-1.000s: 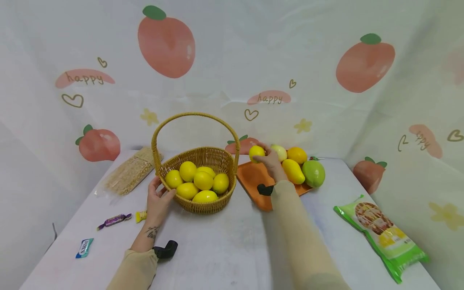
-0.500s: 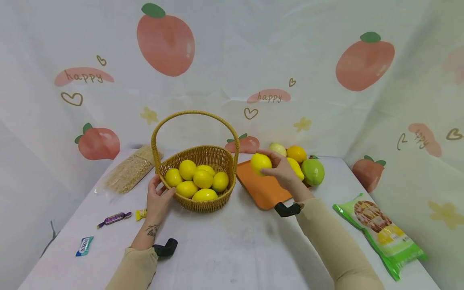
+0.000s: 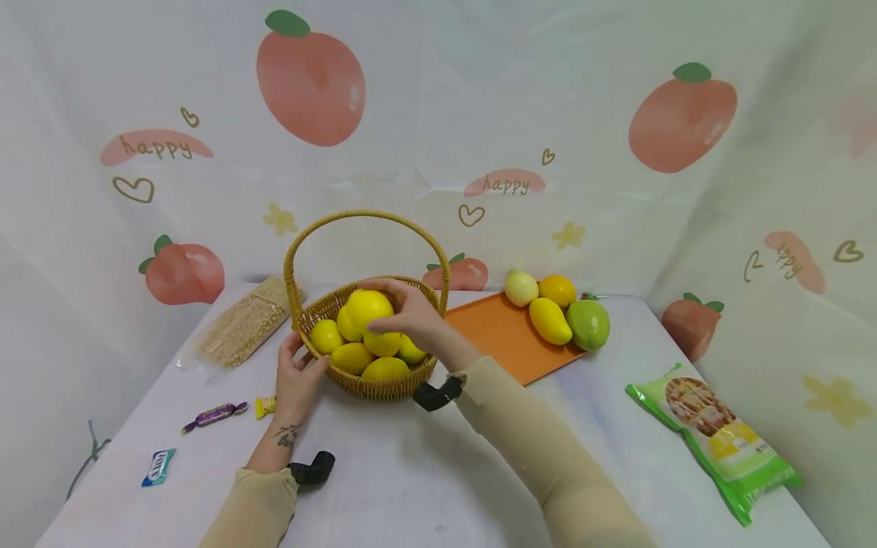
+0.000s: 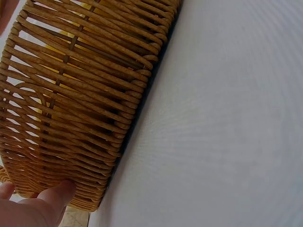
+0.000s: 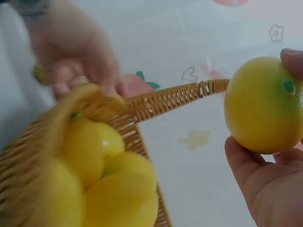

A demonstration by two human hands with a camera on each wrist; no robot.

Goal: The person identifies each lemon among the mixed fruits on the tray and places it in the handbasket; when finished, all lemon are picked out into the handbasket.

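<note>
R grip (image 3: 404, 313) is pinching a lemon (image 3: 368, 308) over the basket (image 3: 373, 384) while L grip (image 3: 296, 378), fingers relaxed, is steadying its 9 o'clock wall on the bench (image 3: 411, 472).

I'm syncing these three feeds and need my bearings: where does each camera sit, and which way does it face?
Head: worn high, faces forward and down at the table; both hands and sleeves show.
Left wrist: low beside the basket, faces its woven wall; left hand fingers touch it.
Right wrist: faces over the basket rim; right hand holds a lemon.
All three share the basket.
</note>
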